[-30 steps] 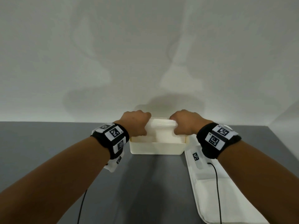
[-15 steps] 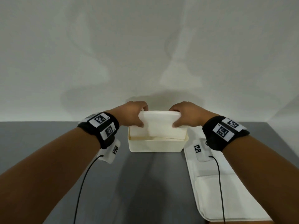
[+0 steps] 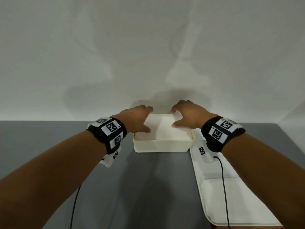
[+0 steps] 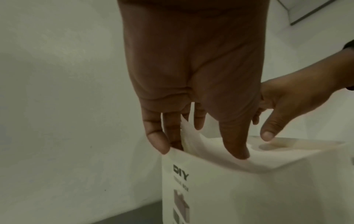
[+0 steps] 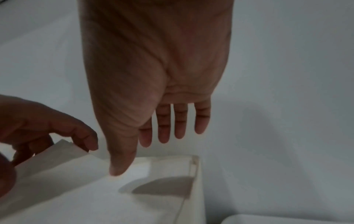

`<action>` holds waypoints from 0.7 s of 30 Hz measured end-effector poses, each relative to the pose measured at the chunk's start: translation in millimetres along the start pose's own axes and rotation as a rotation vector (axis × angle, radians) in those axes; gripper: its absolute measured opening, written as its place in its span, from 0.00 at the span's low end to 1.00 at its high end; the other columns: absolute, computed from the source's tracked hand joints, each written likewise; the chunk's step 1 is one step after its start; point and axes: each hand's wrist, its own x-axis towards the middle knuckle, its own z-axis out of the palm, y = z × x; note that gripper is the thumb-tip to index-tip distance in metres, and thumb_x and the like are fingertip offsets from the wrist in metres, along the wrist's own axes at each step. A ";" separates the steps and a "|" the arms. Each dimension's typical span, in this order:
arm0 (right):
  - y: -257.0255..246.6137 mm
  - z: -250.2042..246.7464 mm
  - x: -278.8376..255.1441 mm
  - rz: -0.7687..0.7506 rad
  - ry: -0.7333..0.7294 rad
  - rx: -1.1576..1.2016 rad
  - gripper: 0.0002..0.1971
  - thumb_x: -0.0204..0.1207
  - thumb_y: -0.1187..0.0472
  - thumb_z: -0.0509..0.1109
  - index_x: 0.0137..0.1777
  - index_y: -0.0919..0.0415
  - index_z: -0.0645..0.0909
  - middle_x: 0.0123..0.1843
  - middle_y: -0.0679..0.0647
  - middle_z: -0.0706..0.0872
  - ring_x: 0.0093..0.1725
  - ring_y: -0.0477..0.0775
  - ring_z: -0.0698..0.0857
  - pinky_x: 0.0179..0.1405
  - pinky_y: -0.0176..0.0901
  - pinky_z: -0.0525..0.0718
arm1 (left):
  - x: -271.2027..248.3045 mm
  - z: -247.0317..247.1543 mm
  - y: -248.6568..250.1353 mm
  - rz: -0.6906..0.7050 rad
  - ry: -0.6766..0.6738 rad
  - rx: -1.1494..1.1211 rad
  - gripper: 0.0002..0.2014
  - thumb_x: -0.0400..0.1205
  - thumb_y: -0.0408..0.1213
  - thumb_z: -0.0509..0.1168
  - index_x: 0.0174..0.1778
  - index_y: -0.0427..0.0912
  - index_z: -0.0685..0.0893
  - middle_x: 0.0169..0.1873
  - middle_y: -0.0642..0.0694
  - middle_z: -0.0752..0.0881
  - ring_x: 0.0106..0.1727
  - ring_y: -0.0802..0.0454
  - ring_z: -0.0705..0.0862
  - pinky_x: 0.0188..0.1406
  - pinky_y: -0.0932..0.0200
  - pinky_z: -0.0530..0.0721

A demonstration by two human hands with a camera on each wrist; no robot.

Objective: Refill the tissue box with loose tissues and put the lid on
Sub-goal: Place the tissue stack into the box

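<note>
A cream tissue box (image 3: 163,145) stands open at the far middle of the grey table, filled by a white stack of tissues (image 3: 165,128). My left hand (image 3: 147,119) is at the stack's left end. In the left wrist view its thumb presses on the tissues (image 4: 268,156) while its fingers reach down beside the box (image 4: 249,197) wall. The right wrist view shows that end of the tissues (image 5: 76,189) raised and held in those fingers. My right hand (image 3: 174,118) is spread over the right end, fingers straight, with only its thumb on the stack.
A long white flat piece with a raised rim (image 3: 214,187), perhaps the lid, lies on the table to the right of the box, under my right forearm. The wall rises just behind the box. Black cables hang from both wrists.
Both hands lowered the tissue stack from above the box down into it. The right hand let go and straightened its fingers. The left hand keeps hold of its end.
</note>
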 end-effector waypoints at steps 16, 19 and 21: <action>-5.0 25.0 -6.4 -0.069 -0.298 -0.090 0.34 0.72 0.51 0.80 0.78 0.46 0.75 0.75 0.51 0.75 0.75 0.56 0.75 0.74 0.52 0.77 | -1.0 25.5 4.4 -0.008 -0.141 0.273 0.30 0.78 0.63 0.69 0.72 0.52 0.78 0.66 0.50 0.80 0.67 0.46 0.81 0.66 0.39 0.74; -6.2 20.1 -15.8 -0.066 -0.300 -0.034 0.31 0.75 0.52 0.78 0.78 0.48 0.77 0.77 0.52 0.77 0.76 0.55 0.75 0.76 0.50 0.75 | -5.9 18.4 6.5 -0.019 -0.189 0.246 0.30 0.79 0.62 0.68 0.74 0.52 0.77 0.70 0.49 0.79 0.71 0.47 0.79 0.71 0.37 0.75; -1.9 3.7 -31.2 -0.038 -0.161 0.186 0.24 0.76 0.51 0.79 0.72 0.49 0.82 0.72 0.49 0.82 0.70 0.51 0.80 0.73 0.48 0.78 | -18.0 11.8 7.4 -0.044 -0.166 0.189 0.31 0.80 0.62 0.68 0.77 0.53 0.75 0.74 0.51 0.78 0.73 0.48 0.78 0.73 0.39 0.73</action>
